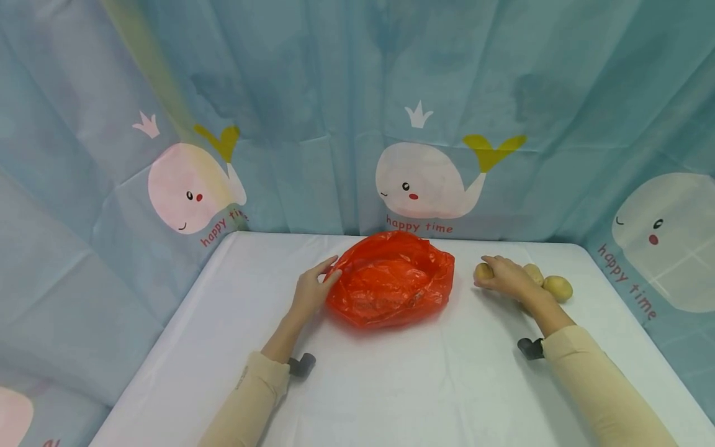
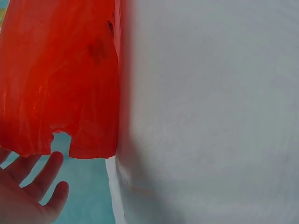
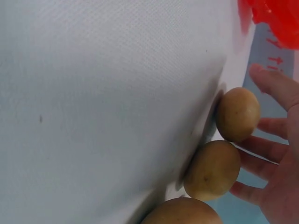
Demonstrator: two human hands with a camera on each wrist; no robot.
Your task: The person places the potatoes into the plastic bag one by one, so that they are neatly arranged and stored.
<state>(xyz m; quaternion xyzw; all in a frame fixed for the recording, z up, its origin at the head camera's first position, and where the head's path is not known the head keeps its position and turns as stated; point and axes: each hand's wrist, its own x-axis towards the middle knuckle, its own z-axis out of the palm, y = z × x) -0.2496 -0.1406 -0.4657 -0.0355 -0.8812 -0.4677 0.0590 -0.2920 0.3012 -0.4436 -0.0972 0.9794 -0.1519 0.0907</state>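
A crumpled red plastic bag lies on the table, its mouth spread wide. At its left edge is my left hand, fingers extended and thumb apart. Some of these fingertips pass behind the bag's rim in the left wrist view, where the left hand shows loosely spread. To the right of the bag, my right hand reaches around a potato. In the right wrist view, the right hand has its thumb clear of the nearest potato, with the fingers extended behind it.
Beside the right wrist sit more potatoes, partly covered by the arm. A white cloth covers the table. Blue curtains printed with whales enclose the back and sides.
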